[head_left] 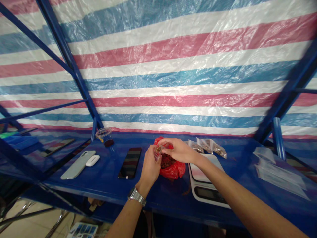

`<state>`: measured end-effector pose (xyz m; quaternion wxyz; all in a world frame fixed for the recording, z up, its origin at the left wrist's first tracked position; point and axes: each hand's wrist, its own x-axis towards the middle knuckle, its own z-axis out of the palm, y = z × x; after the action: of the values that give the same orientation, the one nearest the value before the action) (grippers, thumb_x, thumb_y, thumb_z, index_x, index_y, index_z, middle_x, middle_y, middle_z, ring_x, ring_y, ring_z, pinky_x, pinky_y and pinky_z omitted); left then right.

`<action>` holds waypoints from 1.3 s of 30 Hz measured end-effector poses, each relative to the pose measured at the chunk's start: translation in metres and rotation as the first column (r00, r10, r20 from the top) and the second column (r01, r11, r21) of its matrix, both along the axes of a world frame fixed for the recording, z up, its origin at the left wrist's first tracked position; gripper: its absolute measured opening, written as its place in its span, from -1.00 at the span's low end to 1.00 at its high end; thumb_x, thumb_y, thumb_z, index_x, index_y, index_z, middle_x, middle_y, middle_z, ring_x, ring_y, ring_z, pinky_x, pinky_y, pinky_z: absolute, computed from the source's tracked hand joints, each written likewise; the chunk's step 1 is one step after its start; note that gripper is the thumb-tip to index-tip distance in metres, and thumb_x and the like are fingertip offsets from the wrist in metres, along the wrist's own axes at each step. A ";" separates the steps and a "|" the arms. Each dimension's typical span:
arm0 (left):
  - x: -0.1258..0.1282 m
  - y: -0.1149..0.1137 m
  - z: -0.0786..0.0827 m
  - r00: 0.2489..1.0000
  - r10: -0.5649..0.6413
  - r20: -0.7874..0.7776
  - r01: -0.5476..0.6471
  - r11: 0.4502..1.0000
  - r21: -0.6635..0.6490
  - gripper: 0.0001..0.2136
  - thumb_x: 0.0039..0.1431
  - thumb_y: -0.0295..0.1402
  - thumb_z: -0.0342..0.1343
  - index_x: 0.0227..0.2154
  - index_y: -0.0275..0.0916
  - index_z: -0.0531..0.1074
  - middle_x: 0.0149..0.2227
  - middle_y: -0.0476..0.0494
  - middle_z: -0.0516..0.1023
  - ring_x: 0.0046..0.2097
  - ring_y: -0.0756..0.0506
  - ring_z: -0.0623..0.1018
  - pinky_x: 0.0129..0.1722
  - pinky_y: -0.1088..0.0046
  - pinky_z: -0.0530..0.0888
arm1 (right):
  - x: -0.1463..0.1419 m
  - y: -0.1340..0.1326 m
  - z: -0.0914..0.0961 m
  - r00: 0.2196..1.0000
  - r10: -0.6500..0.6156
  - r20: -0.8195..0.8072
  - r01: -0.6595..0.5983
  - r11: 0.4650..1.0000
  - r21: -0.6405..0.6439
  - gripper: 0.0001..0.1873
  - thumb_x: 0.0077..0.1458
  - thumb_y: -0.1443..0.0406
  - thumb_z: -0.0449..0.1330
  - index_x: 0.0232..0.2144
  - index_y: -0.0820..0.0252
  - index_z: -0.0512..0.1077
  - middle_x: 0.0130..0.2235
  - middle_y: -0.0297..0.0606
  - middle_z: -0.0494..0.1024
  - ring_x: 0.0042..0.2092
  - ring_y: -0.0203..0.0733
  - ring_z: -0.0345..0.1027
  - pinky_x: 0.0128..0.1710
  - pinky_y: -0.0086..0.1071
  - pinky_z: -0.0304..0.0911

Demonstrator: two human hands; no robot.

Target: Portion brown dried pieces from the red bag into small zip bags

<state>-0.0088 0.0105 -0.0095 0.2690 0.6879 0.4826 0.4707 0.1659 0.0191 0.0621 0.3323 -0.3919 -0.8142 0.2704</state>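
My left hand [150, 165] is closed around a small clear plastic bag [158, 150] with brown bits in it, its mouth facing up. Over that mouth, my right hand [175, 149] has its fingers and thumb drawn together; what lies between them is hidden. Both hands are above a red plastic bag [177, 170], which is spread wide and holds a heap of dark brown dried pieces [167, 160]. A white kitchen scale [206, 170] lies beneath my right forearm, with nothing visible on its plate. Several filled clear bags [213, 147] lie behind the scale.
Flat clear bags [279, 175] are at the right. To the left are a black phone [130, 163], a pale phone [78, 165], a white earbud case [92, 160] and a plastic cup [105, 135] with dark liquid. Blue metal posts [74, 69] and a striped sheet [173, 79] stand behind.
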 end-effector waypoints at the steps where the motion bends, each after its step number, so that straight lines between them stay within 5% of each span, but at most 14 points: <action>1: 0.001 0.000 0.000 1.000 -0.003 0.002 0.003 1.000 -0.001 -0.82 0.25 -0.45 0.11 -0.10 -0.19 0.38 -0.11 -0.16 0.56 -0.09 -0.14 0.55 -0.08 0.34 0.38 | -0.004 -0.005 0.003 0.998 -0.014 0.063 0.009 0.998 0.069 -0.74 0.18 0.44 0.19 -0.11 0.13 0.57 -0.06 -0.22 0.64 -0.01 -0.14 0.50 0.11 -0.22 0.32; 7: 0.005 0.001 -0.002 0.998 0.022 0.064 -0.023 1.000 0.006 -0.76 0.20 -0.44 0.20 -0.07 -0.22 0.40 -0.12 -0.17 0.56 -0.11 -0.14 0.55 -0.09 0.34 0.40 | -0.015 -0.014 0.006 0.938 -0.089 0.335 -0.027 0.945 0.326 -0.59 0.07 0.59 0.16 -0.13 0.12 0.57 -0.05 -0.22 0.56 0.02 -0.15 0.42 0.11 -0.25 0.26; 14: 0.003 0.006 -0.007 0.994 0.038 0.106 -0.042 0.999 0.032 -0.67 0.13 -0.45 0.25 -0.04 -0.24 0.39 -0.13 -0.15 0.53 -0.11 -0.11 0.53 -0.06 0.35 0.41 | -0.011 -0.013 0.009 0.947 -0.133 0.293 0.012 0.924 0.382 -0.54 0.13 0.60 0.09 -0.08 0.09 0.57 0.01 -0.22 0.52 0.05 -0.14 0.41 0.12 -0.30 0.28; 22: -0.007 0.009 -0.004 0.997 0.067 0.046 -0.070 0.996 0.058 -0.76 0.17 -0.49 0.18 -0.11 -0.22 0.35 -0.22 -0.08 0.47 -0.19 -0.08 0.49 -0.13 0.37 0.40 | 0.004 -0.015 0.005 0.894 -0.230 0.385 0.153 0.963 0.221 -0.61 0.22 0.42 0.15 0.08 0.15 0.53 0.05 -0.09 0.57 0.08 -0.02 0.46 0.18 -0.17 0.28; 26: -0.005 0.003 0.016 0.986 0.103 0.129 -0.119 0.986 0.118 -0.77 0.19 -0.45 0.18 -0.09 -0.20 0.36 -0.22 -0.06 0.45 -0.24 -0.05 0.47 -0.16 0.40 0.41 | 0.026 -0.024 0.020 0.933 -0.313 0.175 0.250 0.918 0.307 -0.59 0.28 0.38 0.10 0.13 0.13 0.48 0.14 -0.11 0.55 0.17 -0.05 0.40 0.25 -0.14 0.23; 31: 0.005 -0.005 0.033 0.978 -0.028 0.206 0.002 0.992 0.125 -0.82 0.27 -0.35 0.16 -0.09 -0.16 0.38 -0.23 -0.05 0.50 -0.24 -0.05 0.50 -0.14 0.40 0.41 | 0.051 -0.078 0.044 0.907 -0.421 0.009 0.400 0.867 0.297 -0.76 0.31 0.26 0.10 -0.11 0.07 0.55 -0.10 -0.18 0.62 -0.08 -0.09 0.50 -0.02 -0.23 0.38; 34: 0.012 -0.006 0.030 0.974 -0.141 0.178 0.124 0.987 0.100 -0.90 0.28 -0.35 0.14 -0.16 -0.15 0.39 -0.24 -0.06 0.52 -0.21 -0.08 0.52 -0.12 0.38 0.41 | 0.050 -0.133 0.024 0.912 -0.406 0.063 0.393 0.906 0.154 -0.77 0.34 0.22 0.07 -0.26 0.03 0.53 -0.24 -0.23 0.61 -0.21 -0.12 0.50 -0.19 -0.29 0.39; 39: 0.023 0.000 0.022 0.971 -0.202 0.127 0.194 0.978 0.075 -0.94 0.30 -0.37 0.09 -0.19 -0.15 0.37 -0.21 -0.10 0.54 -0.17 -0.12 0.55 -0.09 0.33 0.42 | 0.033 -0.218 -0.065 0.943 -0.250 0.219 0.287 0.945 -0.160 -0.78 0.32 0.29 0.09 -0.28 -0.10 0.52 -0.27 -0.29 0.59 -0.27 -0.17 0.54 -0.27 -0.29 0.44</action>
<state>0.0144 0.0101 0.0125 0.3247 0.7075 0.3776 0.5014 0.1987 -0.1992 -0.0030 0.2455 -0.5540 -0.7522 0.2587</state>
